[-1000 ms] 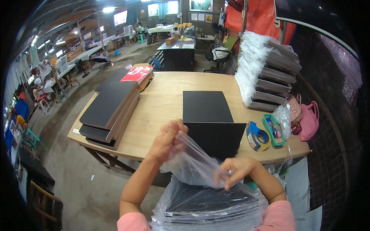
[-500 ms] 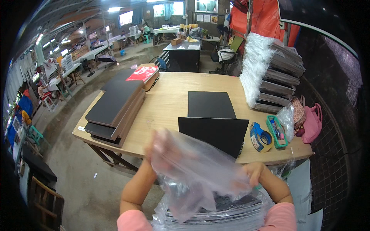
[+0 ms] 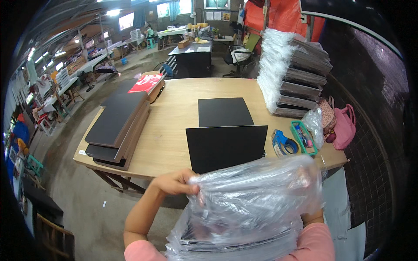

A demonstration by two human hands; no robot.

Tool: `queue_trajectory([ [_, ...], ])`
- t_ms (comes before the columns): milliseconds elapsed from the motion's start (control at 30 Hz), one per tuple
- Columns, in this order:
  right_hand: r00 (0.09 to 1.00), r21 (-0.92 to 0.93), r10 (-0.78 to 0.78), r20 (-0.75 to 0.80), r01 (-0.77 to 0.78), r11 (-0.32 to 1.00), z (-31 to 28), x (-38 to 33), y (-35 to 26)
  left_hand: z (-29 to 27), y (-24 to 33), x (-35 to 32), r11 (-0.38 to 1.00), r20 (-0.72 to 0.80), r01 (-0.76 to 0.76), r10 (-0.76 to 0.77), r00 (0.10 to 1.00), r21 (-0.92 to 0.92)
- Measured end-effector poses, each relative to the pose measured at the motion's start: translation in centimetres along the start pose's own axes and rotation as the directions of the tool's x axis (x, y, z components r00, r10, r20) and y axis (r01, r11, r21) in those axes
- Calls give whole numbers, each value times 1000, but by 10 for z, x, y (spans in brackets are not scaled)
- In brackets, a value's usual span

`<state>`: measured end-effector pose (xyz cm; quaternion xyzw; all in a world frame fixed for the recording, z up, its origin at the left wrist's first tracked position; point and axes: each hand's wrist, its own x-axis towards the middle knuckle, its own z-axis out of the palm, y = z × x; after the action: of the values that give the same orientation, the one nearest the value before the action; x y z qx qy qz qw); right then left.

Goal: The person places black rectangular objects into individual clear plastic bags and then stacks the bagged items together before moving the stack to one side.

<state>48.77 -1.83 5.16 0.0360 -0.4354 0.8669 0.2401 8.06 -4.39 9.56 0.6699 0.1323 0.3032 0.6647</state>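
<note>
Could pass over the wooden tabletop [image 3: 170,124] between the dark board stack [image 3: 116,122] and the black panel [image 3: 226,148] — bare there; blocked rightward by tape dispenser [image 3: 281,140], green basket [image 3: 311,152] and tall wrapped pile [image 3: 304,73]; hampered at the near edge by plastic sheeting [image 3: 257,182].

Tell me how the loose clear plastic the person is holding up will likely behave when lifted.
The clear plastic will probably be floppy: it wrinkles all over and bunches where the left hand pinches its edge. It is likely light for its spread, as it looks thin and see-through. Its shiny surface suggests it may be slippery.
</note>
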Motion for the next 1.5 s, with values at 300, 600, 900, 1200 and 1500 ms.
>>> queue_trajectory([
  [300,772,-275,-57,633,293,916,-51,13,5,20,-3,30,949,-364,-194,94,927,-249],
  [600,926,-439,-294,-239,167,883,-7,6,-1,-7,-20,-4,991,-651,-131,76,755,-37],
  [900,386,-866,-920,-68,-481,-138,-32,79,-21,-7,-30,54,28,-545,703,653,525,711],
  [1200,539,-752,-744,394,-276,-598,-26,35,3,31,-44,17,-198,-203,552,788,581,810],
  [1500,594,-725,-441,-673,-409,555,29,44,-56,-28,11,10,880,-650,465,-298,699,96],
])
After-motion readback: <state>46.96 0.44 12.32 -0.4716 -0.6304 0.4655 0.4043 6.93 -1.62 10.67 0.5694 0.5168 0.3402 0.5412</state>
